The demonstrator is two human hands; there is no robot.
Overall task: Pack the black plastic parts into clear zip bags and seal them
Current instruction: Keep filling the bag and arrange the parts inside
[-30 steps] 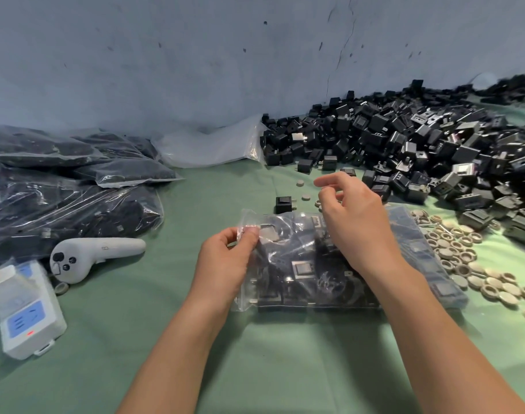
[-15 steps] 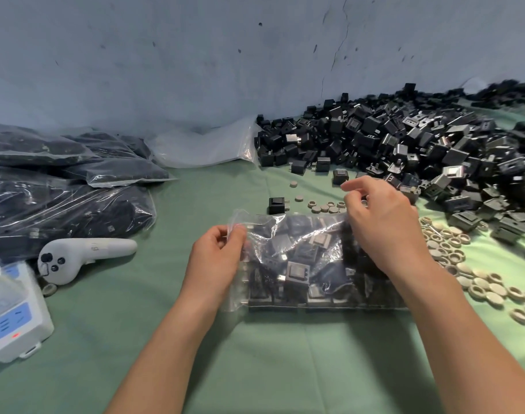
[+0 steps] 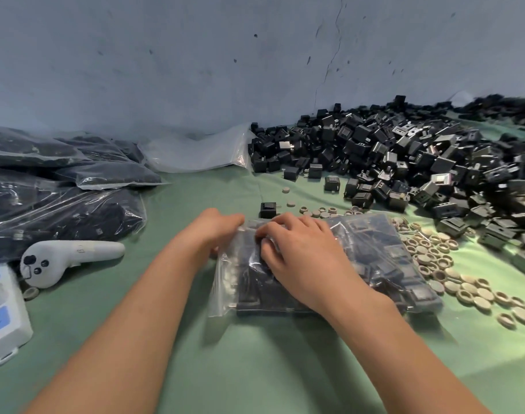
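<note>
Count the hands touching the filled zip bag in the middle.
2. The left hand grips the top-left corner of the zip bag; the right hand pinches its top edge.

Single wide-angle cam worn on the head, looking forward and down along both forearms at the green cloth [image 3: 255,369]. Pretty close in: left hand [image 3: 216,227], right hand [image 3: 303,252] and zip bag [image 3: 374,264] sit mid-frame, with the blue-grey wall [image 3: 195,70] up top.

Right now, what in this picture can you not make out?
Zip seal of the clear zip bag: head view, the left hand and right hand cover it; sealed or not is unclear.
Left hand's grip: head view, blurred.
White device: head view, cut by the left edge.
</note>
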